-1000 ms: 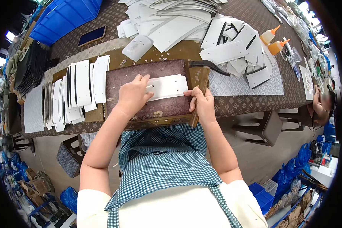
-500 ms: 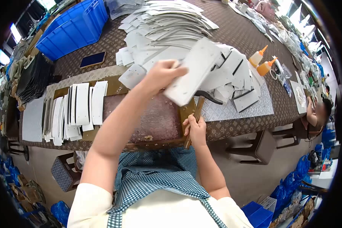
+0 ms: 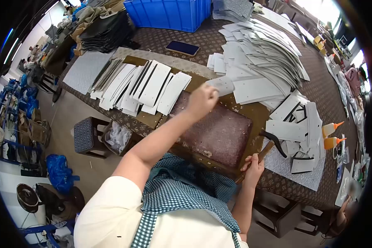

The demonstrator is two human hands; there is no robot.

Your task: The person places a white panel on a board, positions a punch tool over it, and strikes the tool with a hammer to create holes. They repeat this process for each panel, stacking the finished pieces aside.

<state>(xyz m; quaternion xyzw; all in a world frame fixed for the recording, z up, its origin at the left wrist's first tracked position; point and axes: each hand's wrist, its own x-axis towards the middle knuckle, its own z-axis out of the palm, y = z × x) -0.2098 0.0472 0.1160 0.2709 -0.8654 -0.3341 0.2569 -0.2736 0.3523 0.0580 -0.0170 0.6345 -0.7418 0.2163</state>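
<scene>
Over the back edge of a reddish-brown slab (image 3: pixel 215 132), my left hand (image 3: pixel 203 100) is closed in a loose fist, slightly blurred, with no panel showing in it. Its knuckles overlap a rounded white piece (image 3: pixel 224 85) in this view. My right hand (image 3: pixel 253 168) grips the wooden handle of a hammer (image 3: pixel 267 149) at the slab's right corner; the curved black head points away from me. Left of the slab stands a leaning row of white panels (image 3: pixel 155 85), some with black strips. To the right, loose white panels (image 3: pixel 287 129) lie in a heap.
Behind the slab spreads a big fanned stack of white sheets (image 3: pixel 264 53). A blue crate (image 3: pixel 167 14) and a phone (image 3: pixel 182 48) are at the back. Two orange-tipped glue bottles (image 3: pixel 332 136) stand at right. Stools (image 3: pixel 91 136) are below the table edge; another person's arm shows far right.
The white panel that my left hand held is no longer in it, and that hand has moved left, away from the heap. My right hand keeps the hammer. The view has turned left.
</scene>
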